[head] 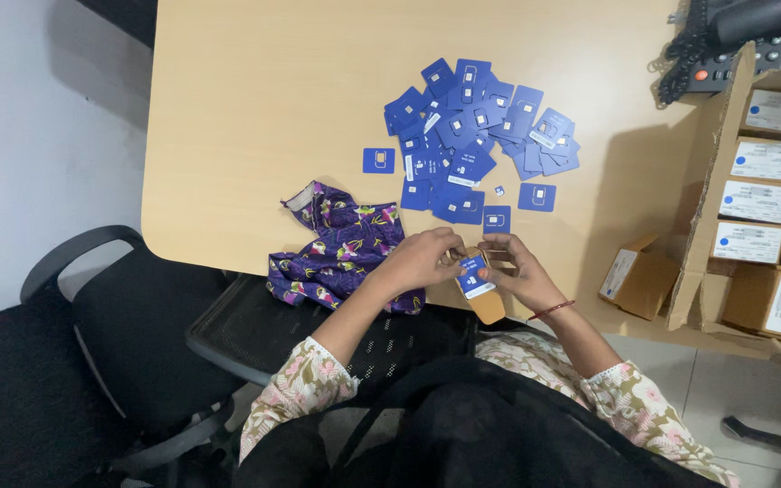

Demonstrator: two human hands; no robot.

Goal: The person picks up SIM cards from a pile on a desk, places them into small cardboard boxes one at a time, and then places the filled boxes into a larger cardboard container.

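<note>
Smooth matt wood-look laminate worktop (255,108), glossy blue plastic cards (472,136), soft printed purple cloth (341,248), matt brown cardboard boxes (639,276).

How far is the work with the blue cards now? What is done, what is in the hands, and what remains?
Done: hard to tell; no finished stack shows, only small boxes in a carton at the right.
In hand: the left hand and right hand together hold one blue card over a tan envelope.
Left: a large pile of blue cards lies loose on the table, beside a purple cloth.
</note>
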